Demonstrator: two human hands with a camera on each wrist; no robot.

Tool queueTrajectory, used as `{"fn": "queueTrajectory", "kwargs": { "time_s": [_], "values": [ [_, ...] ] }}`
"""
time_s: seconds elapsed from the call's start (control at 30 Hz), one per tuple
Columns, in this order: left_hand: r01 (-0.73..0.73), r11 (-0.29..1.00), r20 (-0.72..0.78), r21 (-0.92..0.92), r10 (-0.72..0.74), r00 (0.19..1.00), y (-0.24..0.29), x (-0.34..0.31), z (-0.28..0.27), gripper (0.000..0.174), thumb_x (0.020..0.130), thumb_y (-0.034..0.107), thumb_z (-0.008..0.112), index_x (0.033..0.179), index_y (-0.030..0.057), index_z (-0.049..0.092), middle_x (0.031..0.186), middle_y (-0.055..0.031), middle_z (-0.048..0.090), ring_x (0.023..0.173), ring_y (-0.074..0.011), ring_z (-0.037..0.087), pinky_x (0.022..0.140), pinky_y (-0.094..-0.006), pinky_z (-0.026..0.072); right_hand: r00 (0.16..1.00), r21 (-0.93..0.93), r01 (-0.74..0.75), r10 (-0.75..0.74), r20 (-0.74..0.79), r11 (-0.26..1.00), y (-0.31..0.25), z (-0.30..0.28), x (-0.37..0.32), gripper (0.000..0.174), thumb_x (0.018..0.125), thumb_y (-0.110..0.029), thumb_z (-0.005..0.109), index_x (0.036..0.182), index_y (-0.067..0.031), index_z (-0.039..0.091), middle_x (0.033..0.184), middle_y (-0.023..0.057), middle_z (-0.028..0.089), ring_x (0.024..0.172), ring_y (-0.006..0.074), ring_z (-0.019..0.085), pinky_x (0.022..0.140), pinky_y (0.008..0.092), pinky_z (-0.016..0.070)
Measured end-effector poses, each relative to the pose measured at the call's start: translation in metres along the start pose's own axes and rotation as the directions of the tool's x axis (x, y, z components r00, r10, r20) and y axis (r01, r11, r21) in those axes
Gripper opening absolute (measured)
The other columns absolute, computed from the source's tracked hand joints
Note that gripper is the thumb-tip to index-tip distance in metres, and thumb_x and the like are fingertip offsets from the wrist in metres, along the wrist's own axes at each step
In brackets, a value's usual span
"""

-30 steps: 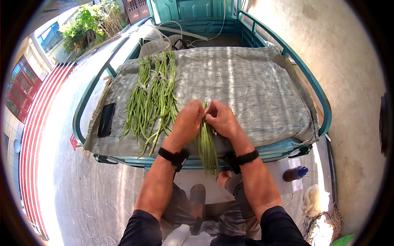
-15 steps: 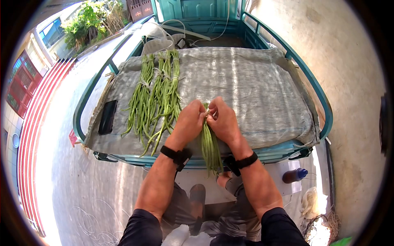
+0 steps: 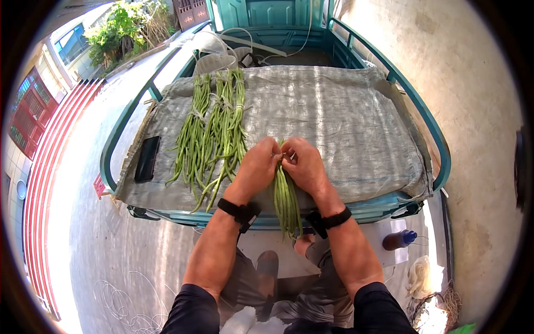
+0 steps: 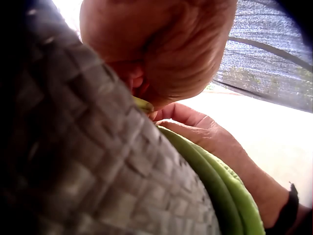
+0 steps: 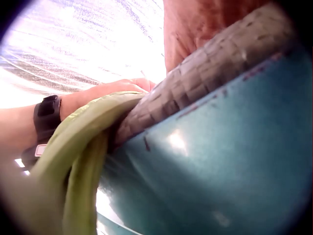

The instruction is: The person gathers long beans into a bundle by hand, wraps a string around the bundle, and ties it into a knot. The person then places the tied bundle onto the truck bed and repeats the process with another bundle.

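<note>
A bundle of long green beans lies on the grey woven cover, its lower ends hanging over the front edge. At its upper end the left hand and the right hand meet, thumbs and curled fingers pinching a thin pale tie at the bundle's neck; the tie is mostly hidden by the fingertips. The left wrist view shows bean stems below the fingers. In the right wrist view beans bend over the cover's edge. Left of the hands lie tied bean bundles.
The woven cover spans a teal cart bed with side rails. A black phone lies at the cover's left edge. Behind the beans is a white basket. A dark bottle with a blue cap stands below the cart at right.
Both hands stay at the bundle's upper end, with small shifts of the fingers. The whole head view has shifted slightly; the tied bundles lie as before.
</note>
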State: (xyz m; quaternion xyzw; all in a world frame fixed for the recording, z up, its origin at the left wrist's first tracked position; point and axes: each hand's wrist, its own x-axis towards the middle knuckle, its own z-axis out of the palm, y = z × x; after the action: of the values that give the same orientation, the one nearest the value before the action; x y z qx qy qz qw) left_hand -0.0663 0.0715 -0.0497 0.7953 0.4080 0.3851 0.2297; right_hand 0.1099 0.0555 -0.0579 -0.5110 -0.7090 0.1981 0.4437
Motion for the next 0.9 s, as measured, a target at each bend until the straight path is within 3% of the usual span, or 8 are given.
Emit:
{"fn": "queueTrajectory", "kwargs": {
  "time_s": [0.1, 0.2, 0.37, 0.47, 0.57, 0.9],
  "values": [
    [-0.011, 1.000, -0.005, -0.002, 0.010, 1.000, -0.002, 0.000, 0.001, 0.011, 0.095, 0.002, 0.066, 0.102, -0.0003, 0.058, 0.097, -0.0225, 0.066, 0.094, -0.0453, 0.064, 0.080, -0.0498, 0.0507, 0.999, -0.056, 0.033, -0.032, 0.015, 0.998, 0.002, -0.002, 0.001, 0.012, 0.086, -0.007, 0.072, 0.097, -0.0041, 0.066, 0.094, 0.0137, 0.065, 0.085, 0.0350, 0.067, 0.076, 0.0452, 0.0551],
    [-0.015, 1.000, -0.019, -0.020, 0.014, 1.000, -0.002, 0.000, 0.002, 0.011, 0.095, 0.003, 0.066, 0.103, -0.0006, 0.058, 0.096, -0.0224, 0.065, 0.093, -0.0449, 0.064, 0.080, -0.0492, 0.0504, 0.999, 0.009, -0.016, 0.015, 0.033, 1.000, 0.007, -0.002, 0.001, 0.013, 0.086, -0.009, 0.073, 0.096, -0.0032, 0.067, 0.093, 0.0143, 0.067, 0.085, 0.0339, 0.067, 0.077, 0.0434, 0.0554],
    [0.026, 0.998, -0.024, -0.064, -0.027, 0.999, 0.001, 0.000, 0.002, 0.011, 0.095, 0.003, 0.067, 0.101, -0.0003, 0.059, 0.095, -0.0213, 0.065, 0.088, -0.0420, 0.063, 0.076, -0.0473, 0.0500, 0.973, 0.183, -0.159, 0.123, 0.194, 0.970, 0.027, -0.004, 0.007, 0.019, 0.086, -0.013, 0.073, 0.099, -0.0005, 0.070, 0.090, 0.0149, 0.072, 0.083, 0.0260, 0.070, 0.077, 0.0386, 0.0567],
    [0.038, 0.996, -0.036, -0.086, -0.042, 0.998, -0.008, 0.000, 0.007, 0.010, 0.098, 0.001, 0.068, 0.103, 0.0012, 0.060, 0.086, -0.0116, 0.064, 0.070, -0.0197, 0.059, 0.063, -0.0348, 0.0468, 0.966, 0.260, -0.178, 0.117, 0.231, 0.949, 0.039, -0.001, 0.008, 0.022, 0.086, -0.015, 0.073, 0.101, 0.0003, 0.070, 0.088, 0.0136, 0.073, 0.081, 0.0225, 0.069, 0.076, 0.0373, 0.0568],
    [0.054, 0.993, -0.037, -0.107, -0.058, 0.998, -0.010, 0.000, 0.008, 0.009, 0.098, 0.001, 0.068, 0.103, 0.0011, 0.061, 0.086, -0.0094, 0.064, 0.069, -0.0152, 0.059, 0.062, -0.0323, 0.0464, 0.962, 0.269, -0.189, 0.123, 0.243, 0.944, 0.039, -0.003, 0.009, 0.022, 0.086, -0.015, 0.073, 0.102, 0.0005, 0.071, 0.088, 0.0123, 0.073, 0.081, 0.0212, 0.069, 0.075, 0.0366, 0.0568],
    [0.037, 0.993, -0.003, -0.108, -0.038, 0.999, -0.007, 0.002, 0.007, 0.010, 0.099, 0.000, 0.067, 0.102, 0.0001, 0.057, 0.085, -0.0092, 0.063, 0.075, -0.0167, 0.060, 0.066, -0.0322, 0.0498, 0.978, 0.233, -0.174, 0.140, 0.155, 0.957, 0.028, -0.006, 0.005, 0.019, 0.090, -0.014, 0.075, 0.103, -0.0005, 0.071, 0.092, 0.0148, 0.075, 0.084, 0.0242, 0.072, 0.079, 0.0384, 0.0582]
  ]
}}
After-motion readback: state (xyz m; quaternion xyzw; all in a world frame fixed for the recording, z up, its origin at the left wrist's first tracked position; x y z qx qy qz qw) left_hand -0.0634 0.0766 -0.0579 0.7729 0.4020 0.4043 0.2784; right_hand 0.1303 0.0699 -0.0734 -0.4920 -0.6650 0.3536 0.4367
